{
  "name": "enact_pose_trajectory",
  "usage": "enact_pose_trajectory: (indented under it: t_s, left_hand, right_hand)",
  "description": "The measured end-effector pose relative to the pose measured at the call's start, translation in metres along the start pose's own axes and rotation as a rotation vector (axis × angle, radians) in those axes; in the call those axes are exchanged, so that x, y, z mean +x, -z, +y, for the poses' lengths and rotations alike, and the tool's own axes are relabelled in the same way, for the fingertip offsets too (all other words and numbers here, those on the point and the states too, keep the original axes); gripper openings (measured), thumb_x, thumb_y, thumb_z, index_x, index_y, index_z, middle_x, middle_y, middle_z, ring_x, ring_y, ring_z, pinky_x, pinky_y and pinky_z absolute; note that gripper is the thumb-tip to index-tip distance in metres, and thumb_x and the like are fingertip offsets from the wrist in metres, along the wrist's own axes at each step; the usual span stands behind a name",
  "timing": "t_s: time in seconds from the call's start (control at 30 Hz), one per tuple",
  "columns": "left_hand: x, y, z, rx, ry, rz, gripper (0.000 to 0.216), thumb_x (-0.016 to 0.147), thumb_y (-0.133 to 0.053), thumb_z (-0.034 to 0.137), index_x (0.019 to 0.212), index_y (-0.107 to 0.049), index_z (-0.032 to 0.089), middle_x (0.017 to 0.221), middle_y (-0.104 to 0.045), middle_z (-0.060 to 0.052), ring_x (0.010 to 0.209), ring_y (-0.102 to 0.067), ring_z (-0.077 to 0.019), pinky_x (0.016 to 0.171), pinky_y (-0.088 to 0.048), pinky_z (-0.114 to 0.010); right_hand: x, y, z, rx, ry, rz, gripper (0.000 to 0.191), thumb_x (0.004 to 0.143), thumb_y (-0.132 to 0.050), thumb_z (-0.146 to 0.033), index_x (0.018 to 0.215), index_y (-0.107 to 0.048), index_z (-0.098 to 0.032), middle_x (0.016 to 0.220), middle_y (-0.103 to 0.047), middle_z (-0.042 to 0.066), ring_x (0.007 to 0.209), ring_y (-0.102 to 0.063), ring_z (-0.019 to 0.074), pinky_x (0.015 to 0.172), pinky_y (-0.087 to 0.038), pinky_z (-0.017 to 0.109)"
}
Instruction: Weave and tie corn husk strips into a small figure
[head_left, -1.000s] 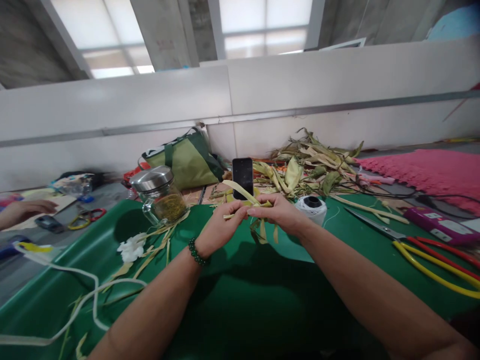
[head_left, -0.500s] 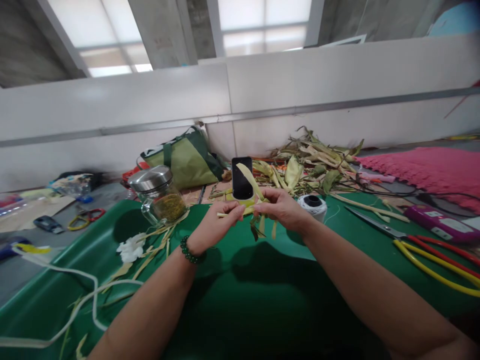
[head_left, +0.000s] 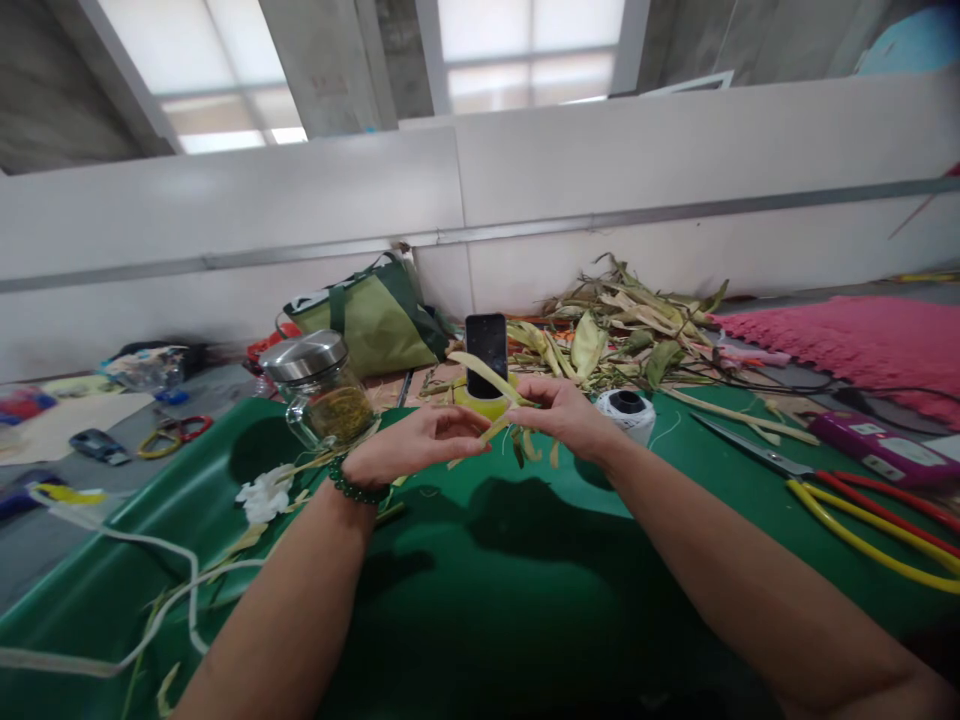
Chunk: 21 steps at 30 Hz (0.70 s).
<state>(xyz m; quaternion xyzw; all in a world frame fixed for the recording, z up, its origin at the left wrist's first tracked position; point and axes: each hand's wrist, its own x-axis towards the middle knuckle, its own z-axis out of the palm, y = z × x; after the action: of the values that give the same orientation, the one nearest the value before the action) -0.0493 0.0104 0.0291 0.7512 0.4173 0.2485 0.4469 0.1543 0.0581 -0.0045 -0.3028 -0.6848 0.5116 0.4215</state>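
Pinching the leaf strips (head_left: 484, 374), the right hand (head_left: 562, 415) hides their join; left hand (head_left: 420, 450) half-open, hold unclear.

Thin yellow-green leaf strips (head_left: 484, 375) — bent, crossed, ends dangling — just above green cloth (head_left: 480, 600)

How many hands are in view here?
2. The left hand, with a bead bracelet, is mid-frame over the green mat; the right hand beside it pinches leaf strips. None seems hidden.
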Motion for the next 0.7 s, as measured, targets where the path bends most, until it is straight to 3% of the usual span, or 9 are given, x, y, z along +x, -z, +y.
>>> enact_pose_trajectory:
  t_s: [0.07, 0.13, 0.23, 0.47, 0.7]
  left_hand:
    - [0.003, -0.008, -0.001, -0.033, -0.020, 0.034, 0.024, 0.077, -0.062, 0.038, 0.086, -0.066, 0.016, 0.081, -0.070, -0.005, 0.078, -0.064, -0.0167, 0.072, -0.050, -0.027]
    - [0.007, -0.019, -0.001, -0.052, 0.019, 0.041, 0.026, 0.080, -0.057, 0.040, 0.073, -0.059, 0.016, 0.065, -0.062, -0.001, 0.061, -0.060, -0.0130, 0.062, -0.051, -0.025]
    - [0.011, -0.033, -0.001, -0.071, 0.093, 0.070, 0.025, 0.080, -0.057, 0.039, 0.070, -0.050, 0.017, 0.057, -0.052, 0.005, 0.046, -0.053, -0.0090, 0.048, -0.046, -0.021]
    - [0.009, -0.037, 0.003, -0.032, 0.061, 0.137, 0.031, 0.081, -0.056, 0.041, 0.064, -0.045, 0.018, 0.053, -0.050, 0.005, 0.039, -0.044, -0.0052, 0.040, -0.035, -0.018]
    - [0.008, -0.033, 0.006, 0.005, 0.125, 0.116, 0.024, 0.077, -0.056, 0.036, 0.065, -0.050, 0.017, 0.052, -0.051, 0.005, 0.039, -0.042, -0.0053, 0.039, -0.033, -0.018]
  right_hand:
    - [-0.001, -0.004, 0.003, -0.034, 0.005, -0.044, 0.021, 0.062, -0.070, -0.033, 0.065, -0.058, -0.016, 0.064, -0.052, -0.003, 0.057, -0.044, 0.0090, 0.053, -0.033, 0.023]
    - [-0.003, -0.007, 0.004, -0.009, -0.007, -0.096, 0.022, 0.064, -0.069, -0.035, 0.068, -0.058, -0.016, 0.063, -0.052, -0.003, 0.058, -0.045, 0.0096, 0.054, -0.034, 0.024]
    - [-0.005, -0.010, 0.004, 0.045, 0.006, -0.127, 0.026, 0.068, -0.066, -0.041, 0.067, -0.057, -0.017, 0.063, -0.052, -0.002, 0.058, -0.045, 0.0103, 0.055, -0.034, 0.024]
    - [0.001, -0.008, 0.008, -0.064, 0.096, 0.081, 0.035, 0.075, -0.059, -0.050, 0.064, -0.049, -0.018, 0.060, -0.042, -0.004, 0.055, -0.037, 0.0092, 0.052, -0.031, 0.024]
    - [-0.002, -0.005, 0.002, -0.097, 0.040, -0.147, 0.032, 0.067, -0.069, -0.044, 0.066, -0.053, -0.016, 0.058, -0.047, -0.004, 0.053, -0.038, 0.0078, 0.050, -0.028, 0.023]
